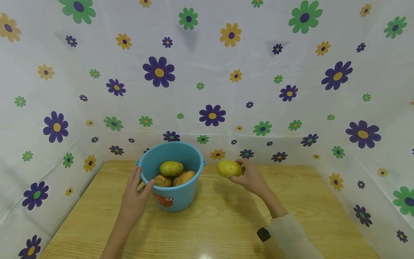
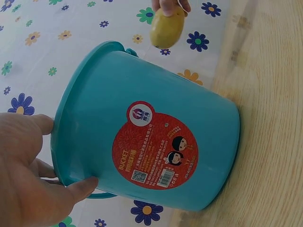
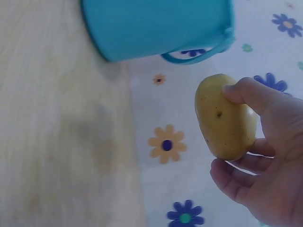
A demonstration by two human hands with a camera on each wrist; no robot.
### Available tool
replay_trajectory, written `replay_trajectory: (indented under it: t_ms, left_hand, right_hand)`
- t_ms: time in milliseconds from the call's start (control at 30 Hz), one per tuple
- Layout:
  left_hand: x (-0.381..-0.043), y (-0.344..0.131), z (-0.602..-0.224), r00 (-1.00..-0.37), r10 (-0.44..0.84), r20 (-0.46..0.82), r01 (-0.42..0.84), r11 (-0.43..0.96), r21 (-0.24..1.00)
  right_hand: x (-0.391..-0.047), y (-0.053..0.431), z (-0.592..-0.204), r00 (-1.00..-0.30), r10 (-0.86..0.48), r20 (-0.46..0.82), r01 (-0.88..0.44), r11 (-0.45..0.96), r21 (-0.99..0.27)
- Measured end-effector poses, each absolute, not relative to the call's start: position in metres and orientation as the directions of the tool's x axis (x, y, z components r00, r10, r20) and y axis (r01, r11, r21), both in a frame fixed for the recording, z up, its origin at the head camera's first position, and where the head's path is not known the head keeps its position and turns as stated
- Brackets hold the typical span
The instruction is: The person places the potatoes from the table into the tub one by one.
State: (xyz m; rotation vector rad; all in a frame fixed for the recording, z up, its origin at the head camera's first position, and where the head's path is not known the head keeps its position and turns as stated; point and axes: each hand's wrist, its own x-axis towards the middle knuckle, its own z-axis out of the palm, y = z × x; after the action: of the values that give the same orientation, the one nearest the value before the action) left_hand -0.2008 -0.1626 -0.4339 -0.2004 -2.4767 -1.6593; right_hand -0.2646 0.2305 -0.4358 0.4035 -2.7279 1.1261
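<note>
A light blue bucket [image 1: 181, 198] stands upright on the table, with several potatoes [image 1: 171, 168] inside. My left hand [image 1: 136, 196] holds the bucket near its rim at the front left, thumb and fingers spread along it. In the left wrist view, that hand [image 2: 38, 175] touches the rim and the outer wall beside a red label [image 2: 156, 151]. To the right of the bucket, my right hand [image 1: 252, 178] grips a yellowish potato [image 1: 229, 168] above the table. The right wrist view shows the thumb on one side of this potato [image 3: 225, 118] and fingers on the other.
The wooden table [image 1: 220, 230] extends in front of the bucket and to both sides. A white flower-print cloth [image 1: 207, 97] hangs behind and at the sides. The bucket's handle [image 3: 199, 57] hangs down by its wall. A small black object [image 1: 263, 234] is by the right sleeve.
</note>
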Motion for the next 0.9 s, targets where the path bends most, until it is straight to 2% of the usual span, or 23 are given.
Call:
replay_trajectory:
  t_ms: [400, 900]
  left_hand:
    - [-0.200, -0.162, -0.433, -0.981, 0.026, 0.191, 0.187, 0.384, 0.904]
    - [-0.200, -0.163, -0.433, -0.983, 0.027, 0.181, 0.177, 0.378, 0.909]
  right_hand:
    - [-0.261, 0.225, -0.397, -0.899, -0.206, 0.388, -0.420, 0.662, -0.621]
    - [-0.254, 0.190, -0.360, -0.895, -0.240, 0.376, -0.436, 0.650, -0.623]
